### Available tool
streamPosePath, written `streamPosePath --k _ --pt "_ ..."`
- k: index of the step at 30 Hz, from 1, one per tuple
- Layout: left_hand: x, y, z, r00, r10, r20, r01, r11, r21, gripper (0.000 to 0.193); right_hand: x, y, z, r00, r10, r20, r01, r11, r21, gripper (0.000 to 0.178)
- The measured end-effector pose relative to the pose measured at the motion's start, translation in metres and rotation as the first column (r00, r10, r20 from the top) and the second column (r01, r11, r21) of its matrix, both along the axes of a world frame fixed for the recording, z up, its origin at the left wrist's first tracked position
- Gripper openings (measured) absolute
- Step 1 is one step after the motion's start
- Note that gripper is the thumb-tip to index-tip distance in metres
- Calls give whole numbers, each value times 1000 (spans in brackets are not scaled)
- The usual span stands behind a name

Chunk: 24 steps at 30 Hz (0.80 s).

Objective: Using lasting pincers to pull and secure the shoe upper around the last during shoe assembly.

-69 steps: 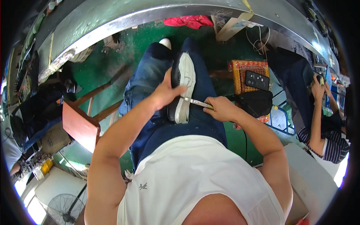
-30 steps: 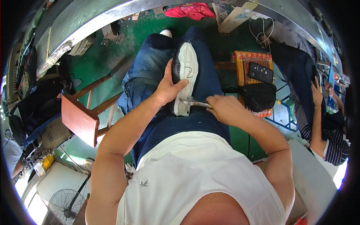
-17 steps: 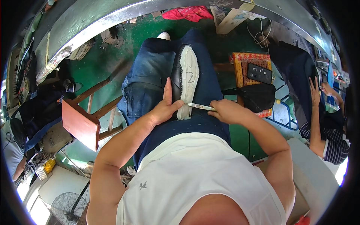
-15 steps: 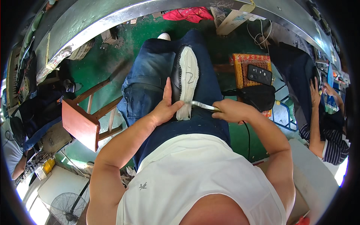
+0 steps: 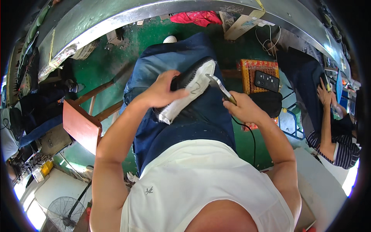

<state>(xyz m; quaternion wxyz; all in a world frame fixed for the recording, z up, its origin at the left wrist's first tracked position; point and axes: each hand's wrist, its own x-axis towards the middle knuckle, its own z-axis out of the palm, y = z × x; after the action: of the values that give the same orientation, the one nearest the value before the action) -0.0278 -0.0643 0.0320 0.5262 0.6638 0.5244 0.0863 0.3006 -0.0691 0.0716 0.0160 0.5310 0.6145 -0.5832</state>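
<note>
A black shoe upper with a pale, bare underside (image 5: 197, 83) lies slantwise across my thighs, its far end toward the right. A short pen line marks the pale side. My left hand (image 5: 166, 91) grips it from the left, thumb over the pale side and fingers partly hidden behind the black side. In my right hand (image 5: 245, 108) is a curved silver hand tool (image 5: 220, 87) with a brownish handle; its exact kind is not clear. The tool's tip is close to the shoe's right edge, and I cannot tell whether they touch.
A red-brown stool (image 5: 82, 125) stands at my left. To the right, a beaded seat (image 5: 249, 73) bears a black phone (image 5: 266, 80) and a black bag (image 5: 266, 103). A metal-edged bench (image 5: 154, 9) runs across the far side. Another person's hands (image 5: 324, 92) work at right.
The shoe has turned clockwise, its far end swinging right and its near end left. My left hand moved up and left. The tool moved up and right, away from the shoe's near end.
</note>
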Motion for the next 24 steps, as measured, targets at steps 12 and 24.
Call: streamPosePath --k 12,24 --pt "36 11 -34 987 151 56 -151 989 -10 75 -13 10 -9 880 234 413 -465 602 649 32" --pt "39 11 -46 952 278 129 -251 949 -193 79 -42 61 -19 614 -343 -710 490 872 2 25"
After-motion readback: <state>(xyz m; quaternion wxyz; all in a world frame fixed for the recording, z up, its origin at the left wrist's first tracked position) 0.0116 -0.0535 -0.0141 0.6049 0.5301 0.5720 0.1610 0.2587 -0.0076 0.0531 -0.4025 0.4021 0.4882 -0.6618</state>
